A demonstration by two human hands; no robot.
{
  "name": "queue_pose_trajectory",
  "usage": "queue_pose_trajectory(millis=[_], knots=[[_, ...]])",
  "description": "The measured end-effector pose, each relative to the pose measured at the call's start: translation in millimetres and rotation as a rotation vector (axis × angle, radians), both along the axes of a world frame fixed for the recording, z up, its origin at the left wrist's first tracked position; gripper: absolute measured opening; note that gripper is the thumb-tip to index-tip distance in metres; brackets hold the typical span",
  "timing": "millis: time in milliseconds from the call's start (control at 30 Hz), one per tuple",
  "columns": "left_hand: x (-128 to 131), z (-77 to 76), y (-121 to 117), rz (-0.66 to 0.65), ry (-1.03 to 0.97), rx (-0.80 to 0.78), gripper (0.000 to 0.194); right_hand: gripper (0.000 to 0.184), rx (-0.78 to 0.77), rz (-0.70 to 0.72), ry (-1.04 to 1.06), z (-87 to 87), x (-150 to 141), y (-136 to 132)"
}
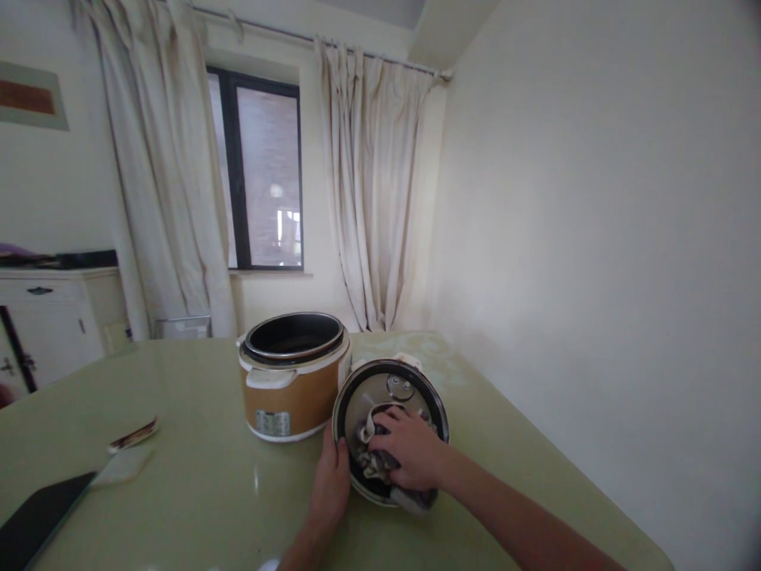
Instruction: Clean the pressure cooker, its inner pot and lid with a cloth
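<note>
A round pressure cooker lid (373,390) is tilted up with its metal inner face and black seal ring towards me. My left hand (333,476) grips its left rim, thumb on the near side and the other fingers mostly hidden behind. Against the inner face my right hand (413,446) presses a crumpled grey and white cloth (380,464), fingers bent over it. Part of the cloth hangs past the lower rim. Just left of the lid stands the orange and white electric cooker (291,396), its top uncovered and a dark inner pot (294,337) inside.
All this is on a glossy green table (196,460). At the left lie a dark flat object (41,519) and a small reddish-brown item (134,434). A wall (594,238) runs along the right; curtains (374,182) and a white cabinet (53,317) are beyond the table.
</note>
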State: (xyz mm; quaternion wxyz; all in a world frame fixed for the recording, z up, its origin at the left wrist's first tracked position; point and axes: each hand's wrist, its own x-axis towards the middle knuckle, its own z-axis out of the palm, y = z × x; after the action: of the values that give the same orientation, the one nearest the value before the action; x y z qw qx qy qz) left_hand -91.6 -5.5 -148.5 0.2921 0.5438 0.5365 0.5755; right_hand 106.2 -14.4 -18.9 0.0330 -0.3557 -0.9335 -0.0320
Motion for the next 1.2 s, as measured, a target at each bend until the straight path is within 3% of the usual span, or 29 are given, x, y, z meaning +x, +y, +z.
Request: queue_pose_trajectory(millis=[333,667,1200], knots=[[4.9,-3.4,2.1,0.054,-0.010,0.020,0.055,0.059,0.061,-0.137,0.033,-4.1,-1.0,-4.1],[3.6,-2.0,0.9,0.012,-0.035,0.032,0.059,0.053,0.209,-0.495,0.201,-3.4,-24.6,23.9],[1.1,-11.2,3.2,0.028,-0.031,0.034,0.058,0.053,0.189,-0.445,0.165,10.6,-41.7,37.9]])
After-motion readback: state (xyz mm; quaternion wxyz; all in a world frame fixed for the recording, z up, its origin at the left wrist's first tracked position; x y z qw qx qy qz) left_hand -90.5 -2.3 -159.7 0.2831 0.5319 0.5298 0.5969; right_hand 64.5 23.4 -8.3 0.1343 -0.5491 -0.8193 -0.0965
